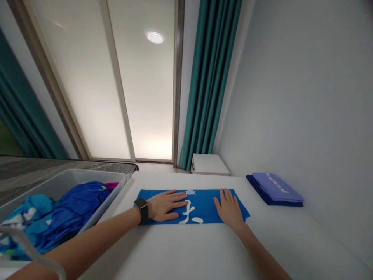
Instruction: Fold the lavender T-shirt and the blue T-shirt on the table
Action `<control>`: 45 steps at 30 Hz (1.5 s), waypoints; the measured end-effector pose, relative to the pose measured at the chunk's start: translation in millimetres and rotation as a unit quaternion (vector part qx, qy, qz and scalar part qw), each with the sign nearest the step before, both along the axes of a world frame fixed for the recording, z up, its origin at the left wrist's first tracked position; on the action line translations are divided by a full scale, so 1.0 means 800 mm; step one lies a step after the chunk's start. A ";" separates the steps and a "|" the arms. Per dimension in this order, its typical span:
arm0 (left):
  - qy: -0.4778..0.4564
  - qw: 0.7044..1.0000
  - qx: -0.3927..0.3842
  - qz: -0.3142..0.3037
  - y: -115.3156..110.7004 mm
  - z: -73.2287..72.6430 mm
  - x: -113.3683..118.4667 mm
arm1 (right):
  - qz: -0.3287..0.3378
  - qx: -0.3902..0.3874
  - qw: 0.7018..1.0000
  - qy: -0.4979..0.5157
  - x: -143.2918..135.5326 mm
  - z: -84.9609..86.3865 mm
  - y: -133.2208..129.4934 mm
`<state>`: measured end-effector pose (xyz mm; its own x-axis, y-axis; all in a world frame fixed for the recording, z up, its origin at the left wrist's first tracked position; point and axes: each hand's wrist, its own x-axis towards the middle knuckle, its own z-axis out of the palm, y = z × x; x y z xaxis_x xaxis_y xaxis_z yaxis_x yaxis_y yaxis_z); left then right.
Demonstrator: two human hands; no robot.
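Note:
A blue garment with white print lies folded into a long flat strip on the white table. My left hand, with a dark watch at the wrist, rests flat on the strip's left part, fingers stretched toward the middle. On its right part my right hand lies flat too, fingers spread and pointing away from me. Neither hand grips anything. The hands cover parts of the cloth, and whether it is a shirt cannot be told.
A folded purple and navy garment lies at the table's right, by the wall. On the left, a clear plastic bin holds crumpled blue clothes. Behind the table are a small white cabinet, a teal curtain and frosted sliding doors.

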<state>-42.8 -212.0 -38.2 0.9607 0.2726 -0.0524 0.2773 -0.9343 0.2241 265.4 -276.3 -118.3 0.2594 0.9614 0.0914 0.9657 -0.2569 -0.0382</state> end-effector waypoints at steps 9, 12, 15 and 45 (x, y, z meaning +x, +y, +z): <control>-0.050 0.990 -0.007 0.134 -0.043 -0.047 -0.006 | 0.126 -0.020 0.991 0.032 0.028 -0.006 0.048; -0.057 0.982 -0.003 0.179 -0.061 -0.049 0.000 | 0.166 -0.023 0.985 0.043 0.034 -0.001 0.068; -0.060 0.988 -0.006 0.139 -0.056 -0.031 -0.008 | 0.178 -0.024 0.983 0.044 0.033 0.004 0.075; -0.090 0.983 -0.018 0.159 -0.121 -0.027 -0.008 | 0.174 -0.039 0.984 0.022 -0.021 0.019 0.121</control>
<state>-49.5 -308.6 -59.7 0.8213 0.5624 0.0958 0.5077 -0.7971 0.3268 248.3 -179.1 -103.1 -0.0848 0.9964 0.0089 0.9935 0.0852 -0.0753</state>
